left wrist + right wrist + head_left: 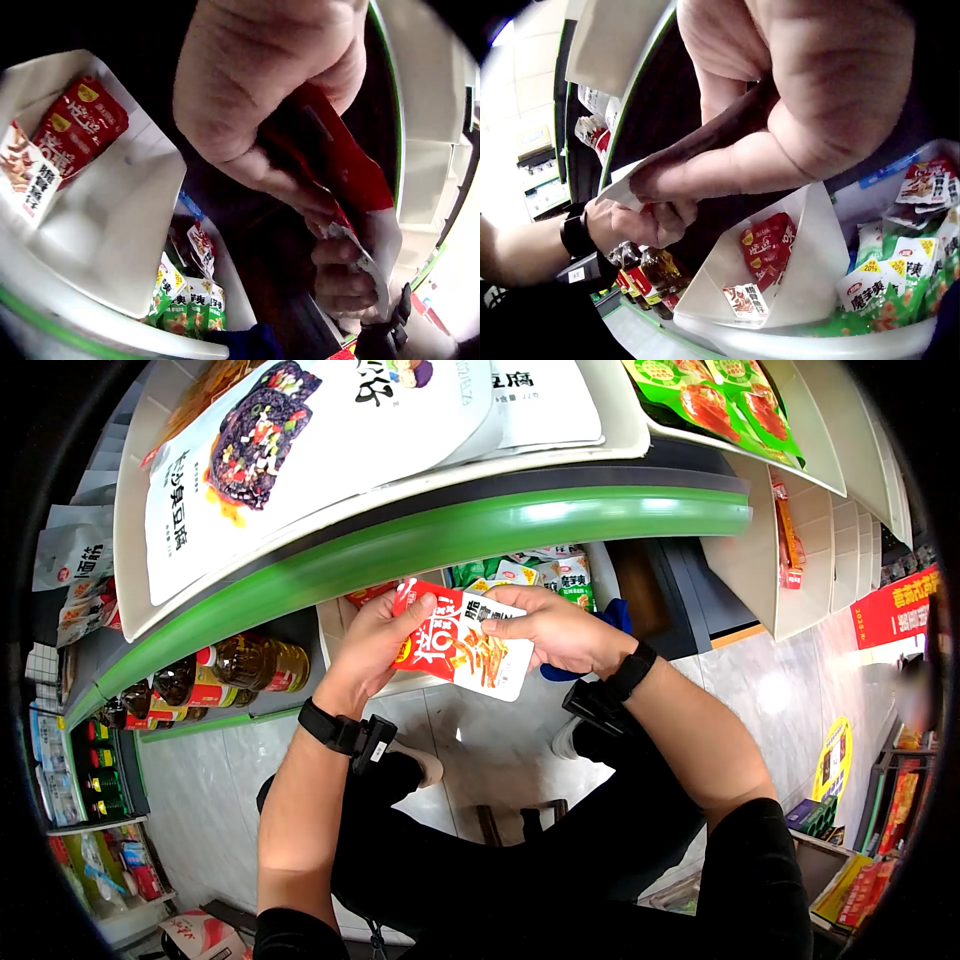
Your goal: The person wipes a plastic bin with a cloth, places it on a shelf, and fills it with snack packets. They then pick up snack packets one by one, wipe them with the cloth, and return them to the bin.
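Note:
A red and white snack packet [462, 645] is stretched between both hands over the lower shelf's edge in the head view. The left hand [375, 635] pinches its red end, thumb on the printed front. At the white end, the right hand [560, 630] grips with its thumb on top and fingers beneath. From the left wrist view, the packet [367, 187] shows edge-on, the left hand [270, 90] curled round it. In the right wrist view the right hand [817, 97] hides much of the packet.
A white bin [705, 281] holds red packets [768, 247]; beside it lie green and white packets [877, 296]. Oil bottles [262, 663] stand at the left. A green-edged shelf [420, 545] with large white packets [330, 450] overhangs the hands.

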### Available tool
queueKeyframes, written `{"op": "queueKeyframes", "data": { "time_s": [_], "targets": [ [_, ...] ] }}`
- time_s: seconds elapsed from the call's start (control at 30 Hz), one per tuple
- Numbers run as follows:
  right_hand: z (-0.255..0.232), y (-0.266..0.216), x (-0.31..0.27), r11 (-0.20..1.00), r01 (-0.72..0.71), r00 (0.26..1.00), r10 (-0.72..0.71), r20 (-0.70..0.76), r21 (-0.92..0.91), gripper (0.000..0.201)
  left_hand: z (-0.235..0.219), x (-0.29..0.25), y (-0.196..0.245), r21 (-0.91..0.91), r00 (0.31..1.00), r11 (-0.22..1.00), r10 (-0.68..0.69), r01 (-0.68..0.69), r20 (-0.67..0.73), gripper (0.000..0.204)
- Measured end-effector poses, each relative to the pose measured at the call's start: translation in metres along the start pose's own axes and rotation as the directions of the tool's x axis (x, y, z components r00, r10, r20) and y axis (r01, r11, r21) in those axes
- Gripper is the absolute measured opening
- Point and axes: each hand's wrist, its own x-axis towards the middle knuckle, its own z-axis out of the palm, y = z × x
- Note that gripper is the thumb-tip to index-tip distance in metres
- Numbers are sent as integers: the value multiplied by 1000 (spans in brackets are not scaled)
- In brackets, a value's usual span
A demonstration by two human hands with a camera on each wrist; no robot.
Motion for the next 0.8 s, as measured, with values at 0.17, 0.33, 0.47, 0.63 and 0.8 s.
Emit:
{"op": "queueKeyframes", "data": {
  "time_s": [0.17,0.33,0.47,0.63,0.8],
  "targets": [
    [5,-3,1,997,35,999,-36,19,68,33,7,6,-5,-3,988,997,72,-73,-133,27],
    [6,-2,4,989,56,998,-55,-6,138,34,12,11,-6,-169,971,973,120,-156,-206,29],
    [6,0,7,986,42,999,-38,-26,162,35,5,7,-4,-196,975,979,3,-48,-220,29],
    [-6,-3,4,995,23,993,-11,-119,102,41,-9,11,-3,12,974,998,-51,55,-220,30],
    [-11,-13,0,997,7,983,6,-183,73,45,-2,8,-1,36,964,995,-79,91,-254,29]
  ]
}}
